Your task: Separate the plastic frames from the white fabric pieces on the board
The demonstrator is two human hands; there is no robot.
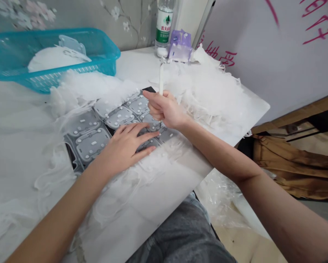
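Firmly, the right hand grips a slim white stick above the grey moulded panels, while the open left hand lies flat on them.

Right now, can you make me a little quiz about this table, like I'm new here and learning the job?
1. What does the right hand hold? A) a thin white stick B) a pair of scissors C) a paintbrush with black bristles
2. True or false: the left hand rests on the grey plastic panels.
3. Fill in the colour: the water bottle stands beside a ____ packet.

Key: 1 A; 2 true; 3 purple.
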